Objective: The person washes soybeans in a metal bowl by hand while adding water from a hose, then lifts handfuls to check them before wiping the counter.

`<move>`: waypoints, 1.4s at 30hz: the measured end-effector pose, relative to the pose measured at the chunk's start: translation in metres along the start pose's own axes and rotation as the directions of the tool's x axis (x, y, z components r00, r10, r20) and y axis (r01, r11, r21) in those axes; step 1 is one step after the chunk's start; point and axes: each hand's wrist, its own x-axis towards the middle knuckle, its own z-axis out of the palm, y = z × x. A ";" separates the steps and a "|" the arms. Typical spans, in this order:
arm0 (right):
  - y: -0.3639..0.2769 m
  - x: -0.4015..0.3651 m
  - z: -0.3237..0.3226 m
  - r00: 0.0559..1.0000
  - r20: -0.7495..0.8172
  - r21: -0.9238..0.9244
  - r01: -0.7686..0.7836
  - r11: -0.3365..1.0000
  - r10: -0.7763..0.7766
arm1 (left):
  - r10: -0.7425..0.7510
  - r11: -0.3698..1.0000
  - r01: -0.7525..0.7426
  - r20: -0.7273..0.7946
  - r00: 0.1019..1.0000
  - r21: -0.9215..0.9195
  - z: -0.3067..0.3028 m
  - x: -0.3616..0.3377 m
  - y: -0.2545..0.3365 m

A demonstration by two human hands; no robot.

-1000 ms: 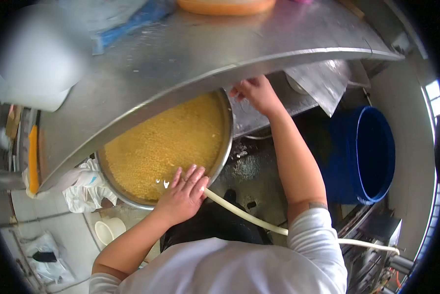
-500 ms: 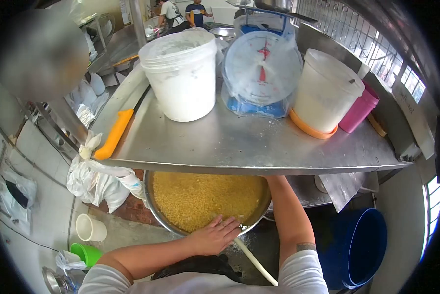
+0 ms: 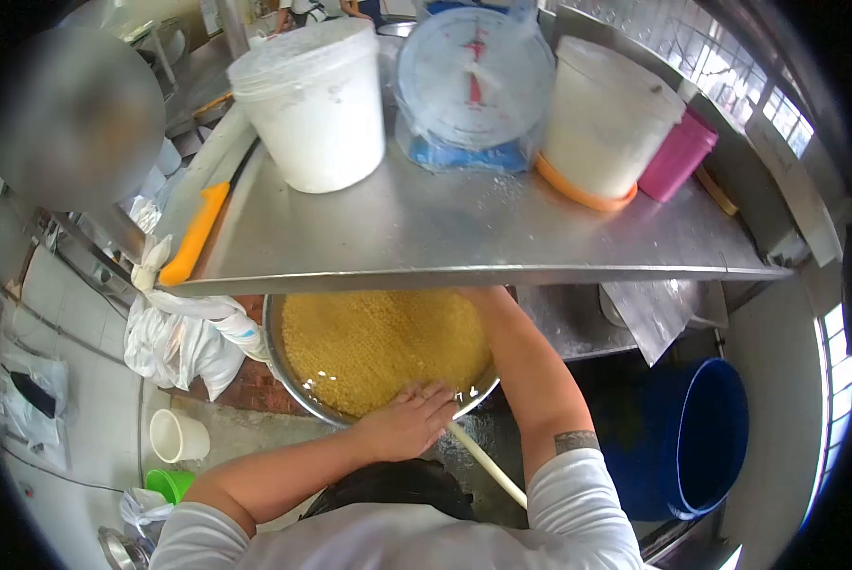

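Note:
A wide metal basin [image 3: 323, 410] is full of small yellow grains or split beans [image 3: 383, 342], apparently in liquid. My left hand [image 3: 412, 421] lies flat at the basin's near rim, fingers stretched out over the edge of the yellow contents. My right arm reaches over the basin's right side; the wrist end [image 3: 488, 302] passes under the shelf edge, so the fingers are hidden. A pale hose or pipe [image 3: 488, 463] runs from the near rim, beside my left hand, down to the right.
Above the basin, a steel shelf [image 3: 445, 223] bears a white bucket [image 3: 317, 114], a plastic-wrapped scale [image 3: 473, 85], a lidded tub [image 3: 606, 123], a pink container [image 3: 678, 157] and an orange-handled knife [image 3: 196, 233]. A blue barrel [image 3: 711, 437] stands right; white bags [image 3: 179, 342] lie left.
The view has tilted down, so shelf and basin sit higher in the picture. My left hand stays at the near rim, and my right arm still reaches under the shelf.

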 end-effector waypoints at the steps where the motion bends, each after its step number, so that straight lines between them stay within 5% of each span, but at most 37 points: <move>1: -0.008 0.001 0.000 1.000 0.014 0.053 0.003 0.999 -0.004 | -0.029 0.999 0.029 0.017 0.999 -0.018 -0.002 0.001 0.001; 7: -0.109 -0.017 -0.014 0.984 0.175 0.381 -0.036 0.924 -0.033 | -0.064 0.991 0.078 0.133 0.989 -0.105 -0.005 0.002 0.004; 10: -0.153 -0.064 -0.065 0.999 0.037 0.339 -0.025 0.941 0.013 | -0.056 0.996 0.063 0.096 0.994 -0.069 -0.010 0.006 0.007; 14: -0.068 -0.110 -0.111 0.989 -0.047 -0.036 -0.139 0.990 0.137 | -0.085 0.995 0.086 0.012 0.996 -0.051 -0.006 0.008 0.009; 15: -0.015 -0.122 -0.095 0.955 -0.208 -0.072 -0.229 0.971 0.210 | -0.078 0.997 0.077 -0.025 0.997 -0.030 -0.005 0.007 0.009; 16: 0.010 -0.148 -0.102 0.830 -0.491 0.120 -0.238 0.964 0.266 | -0.056 0.998 0.054 -0.049 0.997 -0.027 -0.003 0.008 0.007; 17: 0.057 -0.167 -0.089 0.784 -0.545 0.021 -0.343 0.939 0.298 | -0.047 0.998 0.046 -0.039 0.998 -0.035 -0.002 0.009 0.007; 19: 0.119 -0.219 -0.062 0.827 -0.400 -0.154 -0.486 0.860 0.396 | -0.072 0.997 0.071 -0.031 0.997 -0.024 0.000 0.009 0.007; 21: 0.116 -0.257 -0.036 0.854 -0.167 -0.251 -0.521 0.816 0.493 | -0.058 0.998 0.058 -0.012 0.998 -0.028 -0.001 0.010 0.007; 26: 0.074 -0.269 0.019 0.925 0.137 -0.216 -0.320 0.922 0.354 | -0.027 1.000 0.027 0.033 0.999 0.000 -0.001 0.010 0.002; 29: 0.099 -0.259 0.034 0.938 0.081 -0.320 -0.296 0.900 0.337 | -0.014 1.000 0.015 0.048 0.999 -0.002 -0.002 0.011 0.002; 31: 0.114 -0.250 0.018 0.833 -0.133 -0.367 -0.545 0.754 0.537 | -0.008 1.000 0.008 0.066 0.998 0.000 -0.003 0.010 0.003; 34: 0.128 -0.240 0.008 0.755 -0.323 -0.279 -0.652 0.705 0.571 | -0.035 0.999 0.033 0.078 0.996 0.039 -0.004 0.011 0.004; 37: 0.111 -0.201 0.014 0.890 -0.130 -0.245 -0.455 0.856 0.436 | -0.024 0.999 0.022 0.061 0.998 0.038 -0.003 0.012 0.004; 39: 0.106 -0.183 0.047 0.907 -0.325 -0.202 -0.344 0.917 0.268 | -0.029 0.999 0.025 0.089 0.996 0.037 -0.003 0.012 0.003; 42: 0.114 -0.158 0.072 0.951 -0.252 -0.322 -0.255 0.912 0.177 | -0.029 0.999 0.026 0.091 0.995 0.037 -0.004 0.013 0.003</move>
